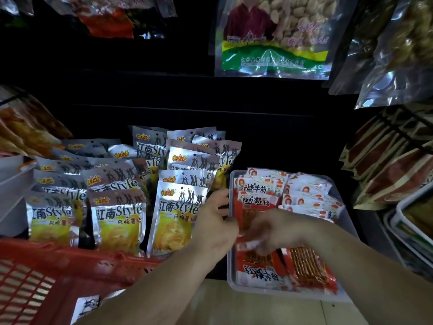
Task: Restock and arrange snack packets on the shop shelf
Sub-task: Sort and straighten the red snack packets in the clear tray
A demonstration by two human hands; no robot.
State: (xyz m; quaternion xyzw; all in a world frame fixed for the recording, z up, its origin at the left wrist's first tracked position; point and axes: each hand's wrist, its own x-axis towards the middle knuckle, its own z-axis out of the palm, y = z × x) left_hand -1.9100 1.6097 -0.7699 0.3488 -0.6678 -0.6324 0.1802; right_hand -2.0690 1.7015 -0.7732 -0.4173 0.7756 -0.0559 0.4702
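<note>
Red snack packets point(256, 273) lie flat in a grey tray point(230, 268) on the right part of the dark shelf point(269, 141). More packets with pale printed tops point(309, 195) are stacked toward the tray's rear.

Right hand point(271, 233): over the middle of the tray, badly motion-blurred. A small red-and-white packet end shows just under its fingers. I cannot tell whether the fingers pinch it or how far they are curled.

Left hand point(215, 221): back of hand toward the camera, at the tray's left rim, between the tray and the chip packets. Fingers fairly straight and relaxed; I see nothing gripped in it.

Just left of the tray, silver chip packets point(173, 207) with yellow lower halves stand upright in overlapping rows, fronts facing the camera.

A red plastic basket point(70, 261) with slotted walls sits at lower left, in front of the chip rows.

Above hangs a clear bag with a green band point(271, 38). At right, brown-and-red packets point(386, 174) lean in a stack.
</note>
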